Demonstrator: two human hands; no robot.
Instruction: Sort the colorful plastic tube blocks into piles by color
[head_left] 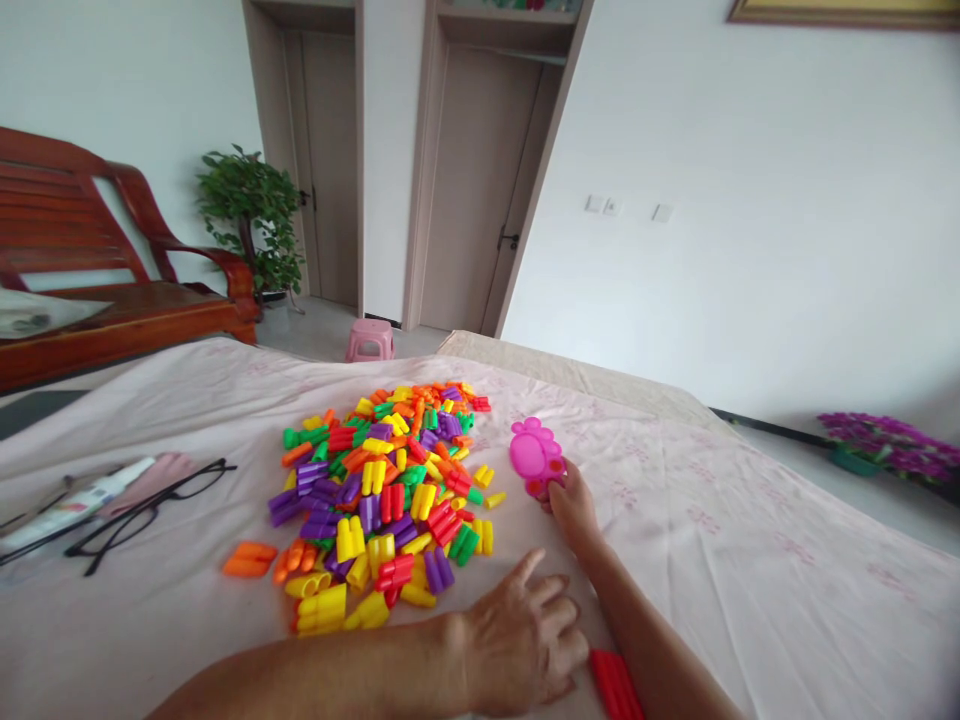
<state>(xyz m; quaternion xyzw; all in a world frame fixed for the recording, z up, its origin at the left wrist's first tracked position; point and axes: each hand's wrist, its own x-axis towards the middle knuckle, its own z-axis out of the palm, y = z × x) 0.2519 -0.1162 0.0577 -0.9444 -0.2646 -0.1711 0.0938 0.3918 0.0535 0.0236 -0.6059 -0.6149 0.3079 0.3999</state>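
Currently the right hand (571, 508) holds the pink paw (537, 452) by its near end, fingers pinched on it, just right of the pile of blocks (390, 480) on the cloth-covered counter (720, 560). Nearer the counter's front edge, the left hand (519, 640) has its fingers loosely parted, index stretched out; its palm is hidden. A red block (616, 685) lies beside the right forearm. Glasses (142, 515) and a white tube (90, 500) lie toward the left edge.
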